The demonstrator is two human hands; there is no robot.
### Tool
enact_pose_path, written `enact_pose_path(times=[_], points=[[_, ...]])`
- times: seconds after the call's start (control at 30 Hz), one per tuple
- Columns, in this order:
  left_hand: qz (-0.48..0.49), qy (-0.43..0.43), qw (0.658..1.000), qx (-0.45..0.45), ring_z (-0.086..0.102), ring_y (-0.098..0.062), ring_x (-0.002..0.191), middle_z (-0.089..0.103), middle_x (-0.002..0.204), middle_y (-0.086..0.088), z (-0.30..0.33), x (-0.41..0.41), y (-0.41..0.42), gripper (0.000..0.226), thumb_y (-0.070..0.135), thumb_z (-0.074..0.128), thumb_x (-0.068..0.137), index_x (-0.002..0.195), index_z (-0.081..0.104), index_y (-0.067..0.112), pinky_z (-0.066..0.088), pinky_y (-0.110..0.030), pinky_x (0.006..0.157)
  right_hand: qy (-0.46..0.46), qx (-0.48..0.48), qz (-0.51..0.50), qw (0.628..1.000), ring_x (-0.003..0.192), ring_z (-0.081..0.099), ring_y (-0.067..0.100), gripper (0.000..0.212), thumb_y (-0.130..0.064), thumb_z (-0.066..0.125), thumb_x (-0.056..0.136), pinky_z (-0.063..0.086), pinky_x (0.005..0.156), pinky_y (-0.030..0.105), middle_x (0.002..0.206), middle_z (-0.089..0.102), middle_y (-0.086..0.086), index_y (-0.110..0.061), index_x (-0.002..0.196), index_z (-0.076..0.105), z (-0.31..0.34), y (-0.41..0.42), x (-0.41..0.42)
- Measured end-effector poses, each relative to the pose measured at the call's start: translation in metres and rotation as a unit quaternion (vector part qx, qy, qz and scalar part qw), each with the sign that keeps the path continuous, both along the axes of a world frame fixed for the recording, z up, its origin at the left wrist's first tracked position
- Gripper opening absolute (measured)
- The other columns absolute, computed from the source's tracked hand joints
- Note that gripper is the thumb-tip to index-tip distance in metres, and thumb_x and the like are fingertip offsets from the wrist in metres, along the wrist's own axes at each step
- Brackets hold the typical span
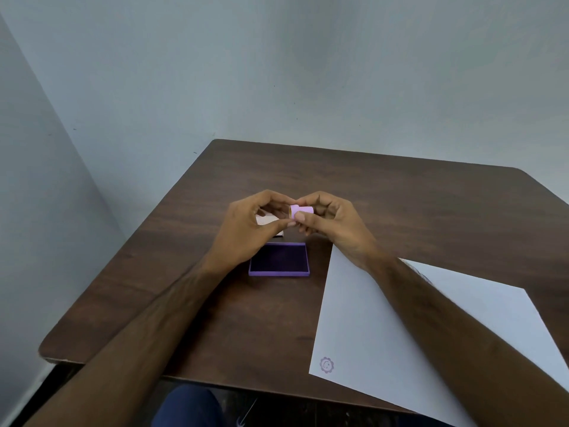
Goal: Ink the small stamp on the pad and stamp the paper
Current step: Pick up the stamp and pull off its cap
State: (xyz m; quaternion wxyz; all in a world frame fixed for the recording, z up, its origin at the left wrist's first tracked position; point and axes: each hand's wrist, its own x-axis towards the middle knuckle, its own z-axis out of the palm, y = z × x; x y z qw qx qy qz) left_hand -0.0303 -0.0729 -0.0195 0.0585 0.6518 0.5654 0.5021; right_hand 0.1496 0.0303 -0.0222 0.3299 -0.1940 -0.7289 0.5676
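1. A small pink cylindrical stamp was held above the dark brown wood-grain tabletop, just above the centre of the frame; it lay roughly sideways, one round end facing left.
2. The right hand had its fingers closed round the stamp's body, thumb on the near side; the left hand met it from the left, fingertips pinched against the stamp's left end; whether the left fingers truly gripped it or only touched it could not be told.
3. A rectangular purple-framed ink pad with a dark purple inking surface lay open on the tabletop just below the hands, at frame centre; the stamp was above and apart from it.
4. A pale, small box-like object sat behind the left hand, largely hidden by it; what it was could not be told.
5. A white sheet of paper lay tilted at the lower right of the frame, the right forearm crossing over it; a faint purple flower-shaped stamp mark showed near its lower left corner.
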Motion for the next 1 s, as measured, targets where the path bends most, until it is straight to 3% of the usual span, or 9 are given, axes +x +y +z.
enact_pose_path(times=[0.13, 0.27, 0.57, 0.8, 1.0], points=[[0.008, 0.016, 1.0, 0.015, 0.07, -0.002, 0.087, 0.076, 0.095, 0.008, 0.0009, 0.001, -0.0023, 0.025, 0.016, 0.083, 0.082, 0.106, 0.075, 0.014, 0.05, -0.011, 0.08, 0.002, 0.017, -0.009, 1.0, 0.08, 0.069, 0.035, 0.026, -0.016, 0.075, 0.086, 0.059, 0.079, 0.054, 0.095, 0.075, 0.017, -0.008, 0.111, 0.068, 0.0003, -0.0018, -0.0008], [0.006, 0.018, 1.0, 0.023, 0.071, -0.005, 0.086, 0.077, 0.093, 0.003, 0.0027, 0.0013, -0.0053, 0.024, 0.013, 0.083, 0.081, 0.105, 0.077, 0.011, 0.05, -0.01, 0.08, 0.006, 0.021, -0.006, 1.0, 0.086, 0.068, 0.047, 0.026, -0.013, 0.074, 0.087, 0.06, 0.079, 0.051, 0.096, 0.075, 0.019, -0.006, 0.111, 0.068, 0.0003, -0.0015, 0.0001], [0.003, 0.03, 0.999, 0.013, 0.071, -0.008, 0.085, 0.078, 0.093, 0.0, 0.005, -0.0003, -0.0069, 0.02, 0.015, 0.084, 0.081, 0.098, 0.077, 0.007, 0.053, -0.014, 0.081, 0.008, 0.03, 0.019, 0.999, 0.078, 0.073, 0.024, 0.024, -0.008, 0.072, 0.087, 0.062, 0.078, 0.044, 0.091, 0.077, 0.01, -0.006, 0.111, 0.068, 0.0022, -0.0005, 0.0035], [-0.001, 0.005, 1.0, 0.006, 0.071, -0.008, 0.086, 0.077, 0.096, 0.003, 0.0037, -0.0011, -0.0055, 0.022, 0.015, 0.084, 0.081, 0.1, 0.075, 0.01, 0.053, -0.015, 0.078, 0.018, -0.002, 0.029, 0.999, 0.081, 0.071, 0.026, 0.028, -0.014, 0.073, 0.087, 0.062, 0.081, 0.04, 0.096, 0.076, 0.014, -0.007, 0.114, 0.068, -0.0011, 0.0014, 0.0032], [0.004, -0.058, 0.998, -0.012, 0.07, -0.017, 0.091, 0.075, 0.099, 0.001, 0.0, -0.0042, -0.0017, 0.023, 0.019, 0.083, 0.084, 0.099, 0.067, 0.011, 0.058, -0.031, 0.081, 0.077, -0.092, 0.042, 0.992, 0.093, 0.071, 0.025, 0.034, -0.009, 0.074, 0.085, 0.059, 0.086, 0.034, 0.11, 0.072, 0.02, -0.001, 0.116, 0.063, -0.0018, 0.0064, 0.0051]])
